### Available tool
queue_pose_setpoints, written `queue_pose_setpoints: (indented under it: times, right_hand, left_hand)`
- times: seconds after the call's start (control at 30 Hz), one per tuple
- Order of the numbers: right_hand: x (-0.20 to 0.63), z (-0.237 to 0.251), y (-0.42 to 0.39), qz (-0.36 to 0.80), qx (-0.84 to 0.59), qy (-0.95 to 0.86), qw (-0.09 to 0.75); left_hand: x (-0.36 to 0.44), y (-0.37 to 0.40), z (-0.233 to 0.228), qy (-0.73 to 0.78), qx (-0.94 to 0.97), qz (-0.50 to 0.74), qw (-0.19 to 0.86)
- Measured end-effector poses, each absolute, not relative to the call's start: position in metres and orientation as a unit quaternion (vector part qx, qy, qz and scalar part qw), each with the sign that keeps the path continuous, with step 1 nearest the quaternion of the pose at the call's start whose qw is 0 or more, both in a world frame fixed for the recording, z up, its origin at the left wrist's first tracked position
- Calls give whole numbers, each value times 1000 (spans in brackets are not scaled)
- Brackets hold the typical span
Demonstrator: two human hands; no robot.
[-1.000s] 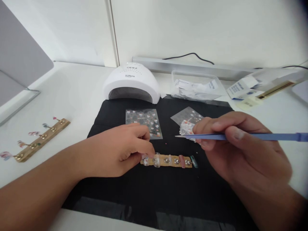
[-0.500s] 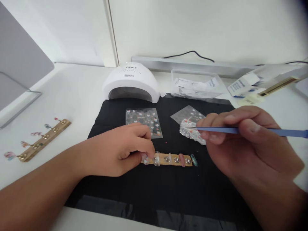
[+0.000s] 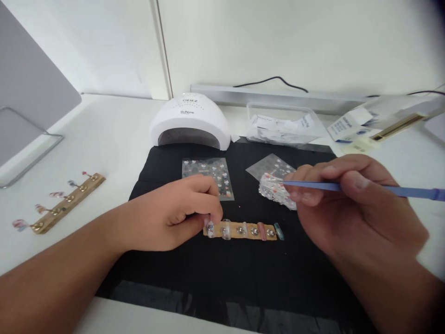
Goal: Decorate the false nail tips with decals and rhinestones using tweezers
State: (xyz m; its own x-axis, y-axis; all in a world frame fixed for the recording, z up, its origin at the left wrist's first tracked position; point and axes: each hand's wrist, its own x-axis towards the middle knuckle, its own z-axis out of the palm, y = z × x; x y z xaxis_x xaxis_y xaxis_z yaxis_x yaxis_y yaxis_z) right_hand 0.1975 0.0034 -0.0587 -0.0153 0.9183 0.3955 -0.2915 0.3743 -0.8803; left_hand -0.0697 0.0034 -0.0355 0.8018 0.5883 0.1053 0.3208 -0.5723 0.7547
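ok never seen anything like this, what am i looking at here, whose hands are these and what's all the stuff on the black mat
The one picture comes from a camera worn on a person's head, looking down at their own bare hands. The left hand pinches the end of a wooden strip carrying small false nails, which lies on a black mat. The right hand holds blue tweezers, tip at a crumpled clear sticker sheet. A flat sticker sheet lies beside it. Behind sits a white dome-shaped nail lamp and a clear box; a second nail strip lies left on the white table.
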Motion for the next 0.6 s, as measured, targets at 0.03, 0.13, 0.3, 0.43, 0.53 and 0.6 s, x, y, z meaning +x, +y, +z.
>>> queue_pose_setpoints:
  times: [0.03, 0.13, 0.3, 0.43, 0.53, 0.6]
  right_hand:
    - [198, -58, 3, 475, -297, -529, 637]
    - [198, -57, 3, 479, -296, -527, 637]
    - [198, -56, 2, 477, -296, -521, 643]
    - [198, -55, 3, 465, -292, -526, 649]
    - [197, -56, 2, 470, -299, -528, 641]
    - [197, -57, 2, 473, -304, -532, 633]
  left_hand:
    - [-70, 4, -36, 258, 870, 184, 377]
    - [-70, 5, -36, 246, 885, 191, 345]
    - [-70, 6, -36, 255, 899, 188, 302]
    - [-72, 7, -37, 297, 894, 195, 272]
    - [-74, 9, -39, 397, 870, 208, 204]
    - [-74, 12, -41, 490, 837, 200, 136]
